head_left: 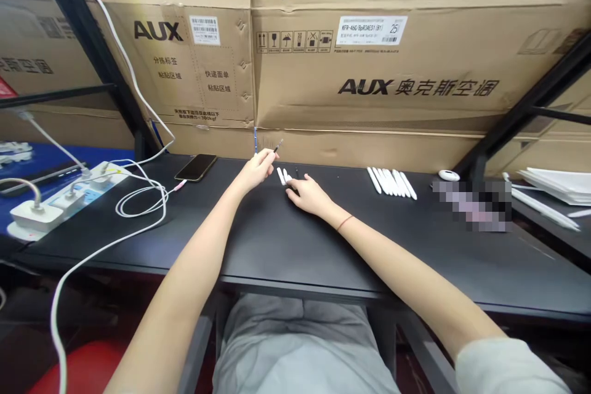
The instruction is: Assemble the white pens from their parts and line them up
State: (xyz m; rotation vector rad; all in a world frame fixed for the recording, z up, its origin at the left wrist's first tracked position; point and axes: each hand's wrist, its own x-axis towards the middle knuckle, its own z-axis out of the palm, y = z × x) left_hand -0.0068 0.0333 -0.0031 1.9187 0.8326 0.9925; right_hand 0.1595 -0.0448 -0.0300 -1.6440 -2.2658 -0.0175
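My left hand (pixel 256 170) reaches to the far side of the black table (pixel 277 240) and pinches a thin dark pen refill (pixel 277 146) that points up and right. Beside it, my right hand (pixel 308 194) lies on the table with its fingertips on small white pen parts (pixel 283 176). A tiny dark piece (pixel 296 170) lies just behind them. Further right, a row of several white pen barrels (pixel 391 182) rests on the table.
Large AUX cardboard boxes (pixel 369 68) wall off the back of the table. A phone (pixel 196 167) lies at the left with a white cable (pixel 138 200) running to a power strip (pixel 60 200). A white round object (pixel 449 175) and stacked white trays (pixel 558 184) are at the right.
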